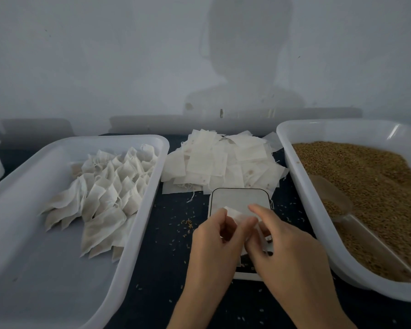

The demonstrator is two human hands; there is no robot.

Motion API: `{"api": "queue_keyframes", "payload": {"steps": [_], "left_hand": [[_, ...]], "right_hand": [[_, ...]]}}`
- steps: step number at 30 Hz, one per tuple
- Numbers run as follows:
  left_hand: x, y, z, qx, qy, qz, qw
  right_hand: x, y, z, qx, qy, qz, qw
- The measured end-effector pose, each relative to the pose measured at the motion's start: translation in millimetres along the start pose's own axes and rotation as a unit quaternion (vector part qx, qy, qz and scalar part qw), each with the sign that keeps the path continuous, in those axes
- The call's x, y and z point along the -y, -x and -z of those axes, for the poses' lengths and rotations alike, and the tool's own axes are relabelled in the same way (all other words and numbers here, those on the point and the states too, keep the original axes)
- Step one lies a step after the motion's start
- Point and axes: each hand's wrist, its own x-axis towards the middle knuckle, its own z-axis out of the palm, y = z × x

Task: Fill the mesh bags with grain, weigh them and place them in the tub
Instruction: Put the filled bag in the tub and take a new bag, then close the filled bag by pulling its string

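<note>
Both hands, left (pixel 215 243) and right (pixel 282 248), pinch one mesh bag (pixel 235 213) above the scale (pixel 240 198).

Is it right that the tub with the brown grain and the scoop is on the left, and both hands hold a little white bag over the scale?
Not quite. The head view shows the grain tub with its scoop on the right. The left tub holds filled bags. Both hands, left and right, do hold a white bag over the scale.
</note>
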Motion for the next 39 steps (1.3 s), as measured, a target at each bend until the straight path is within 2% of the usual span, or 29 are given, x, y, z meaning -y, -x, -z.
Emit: {"api": "queue_keyframes", "payload": {"steps": [5,8,11,15,17,20,23,27,29,31,33,35,37,39], "left_hand": [[-3,0,1,0.030,0.049,0.008,0.998],[-6,1,2,0.047,0.025,0.003,0.999],[-6,2,3,0.067,-0.017,-0.013,0.997],[-6,4,5,0.090,-0.054,-0.021,0.994],[-5,5,4,0.079,-0.077,-0.016,0.994],[-8,4,5,0.036,-0.107,-0.012,0.994],[-11,-2,10,0.010,-0.097,-0.012,0.995],[-13,-9,15,0.010,-0.068,-0.007,0.998],[-15,-9,15,0.019,-0.060,-0.009,0.998],[-16,-5,15,0.061,-0.071,-0.023,0.995],[-19,1,17,0.143,-0.083,-0.040,0.985],[-19,7,19,0.200,-0.135,-0.093,0.966],[-18,7,18,0.219,-0.215,-0.153,0.939],[-16,4,13,0.211,-0.275,-0.166,0.923]], "right_hand": [[0,2,0,0.011,-0.015,0.009,1.000],[-2,4,-3,0.016,-0.038,-0.010,0.999],[-5,2,-2,-0.028,-0.071,-0.043,0.996],[-5,-1,1,-0.030,-0.103,-0.057,0.993],[-4,-1,2,-0.038,-0.088,-0.039,0.995],[2,1,3,-0.030,-0.048,0.033,0.998],[2,1,4,-0.012,-0.051,0.082,0.995],[-2,0,7,0.013,-0.034,0.114,0.993],[-3,0,7,0.026,-0.014,0.095,0.995],[-2,0,7,0.047,0.001,0.064,0.997],[-4,-1,8,0.069,-0.018,0.014,0.997],[-9,-3,11,0.096,-0.056,-0.030,0.993],[-12,-3,14,0.095,-0.077,-0.044,0.992],[-11,-4,15,0.087,-0.088,-0.044,0.991]]}}
